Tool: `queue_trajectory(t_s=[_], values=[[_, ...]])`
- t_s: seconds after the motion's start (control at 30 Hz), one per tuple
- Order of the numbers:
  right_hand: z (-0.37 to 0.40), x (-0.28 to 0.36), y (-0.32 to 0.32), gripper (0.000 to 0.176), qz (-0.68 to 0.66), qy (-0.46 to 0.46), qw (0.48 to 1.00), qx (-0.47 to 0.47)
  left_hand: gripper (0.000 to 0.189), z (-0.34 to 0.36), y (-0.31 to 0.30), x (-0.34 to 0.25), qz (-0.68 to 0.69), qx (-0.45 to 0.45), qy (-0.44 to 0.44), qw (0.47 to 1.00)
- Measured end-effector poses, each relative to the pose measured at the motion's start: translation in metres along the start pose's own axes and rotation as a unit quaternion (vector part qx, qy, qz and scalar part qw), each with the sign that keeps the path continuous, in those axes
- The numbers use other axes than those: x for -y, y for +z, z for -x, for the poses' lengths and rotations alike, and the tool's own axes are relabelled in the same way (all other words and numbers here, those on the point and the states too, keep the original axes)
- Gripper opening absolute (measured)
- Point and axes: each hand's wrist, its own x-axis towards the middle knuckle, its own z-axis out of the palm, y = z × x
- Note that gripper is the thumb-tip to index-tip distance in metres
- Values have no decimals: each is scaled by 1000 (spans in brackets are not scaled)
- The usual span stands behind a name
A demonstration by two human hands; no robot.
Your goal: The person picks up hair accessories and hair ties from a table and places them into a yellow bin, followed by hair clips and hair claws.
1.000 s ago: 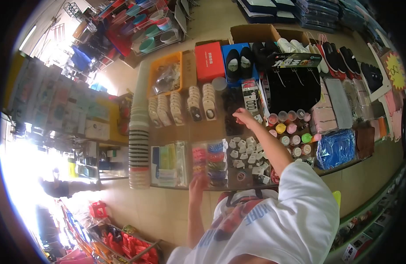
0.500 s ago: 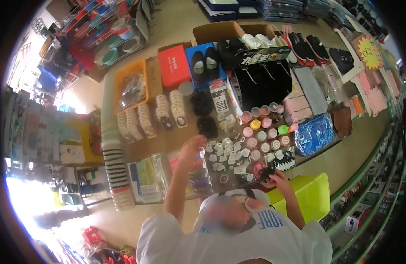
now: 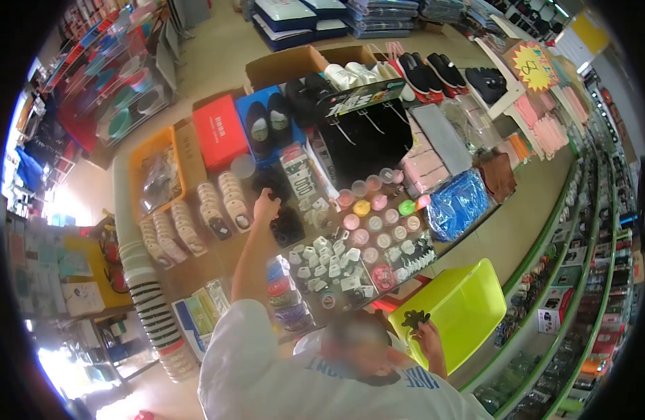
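Observation:
My left hand [image 3: 266,208] reaches out over two dark bundles near the middle of the table, its fingers slightly bent and apart. The farther black bundle [image 3: 269,179] lies just beyond my fingertips; the nearer black bundle [image 3: 287,227] is beside my hand. Whether the fingertips touch either one cannot be made out. My right hand [image 3: 429,337] pinches a small black scalloped item [image 3: 415,319], held up above a yellow-green bin [image 3: 469,301]. Many small white pieces [image 3: 324,262] lie on the table between my hands.
Round-lidded pots [image 3: 371,222], a blue plastic-wrapped pack [image 3: 457,204] and cards of light-coloured items [image 3: 212,210] cover the table. An orange tray [image 3: 177,150], a red box [image 3: 220,130] and dark shoes [image 3: 268,124] stand farther back. Curved green-edged shelves [image 3: 555,280] run along the right.
My left hand has moved forward to the dark bundles. My right hand has drawn back from the table edge to over the bin with the black item. The view has turned right.

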Motion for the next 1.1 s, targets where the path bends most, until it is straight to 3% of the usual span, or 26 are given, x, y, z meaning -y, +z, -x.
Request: queue_trajectory(t_s=[0.17, 0.2, 0.4, 0.57, 0.7, 1.03, 1.1], values=[[25, -30, -9, 13, -19, 2, 999, -27, 38, -1, 16, 4, -169, -89, 103, 976], [29, -33, -7, 13, -20, 5, 999, -25, 36, 3, 12, 1, -136, -68, 81, 985], [34, -42, -2, 15, 0, -4, 1000, -13, 33, 19, 4, 4, -92, -138, 61, 984], [26, -41, -9, 15, 47, -12, 999, -9, 26, 42, -5, 9, -95, -136, 75, 983], [29, -37, -22, 15, 48, -37, 998, -16, 29, 43, 0, 14, -147, -95, 174, 969], [73, -60, -34, 11, 21, -44, 994, -97, 40, 26, -7, 18, -358, -3, 163, 919], [77, -72, -36, 11, 7, -46, 993, -106, 40, 30, -6, 13, -338, -3, 143, 930]])
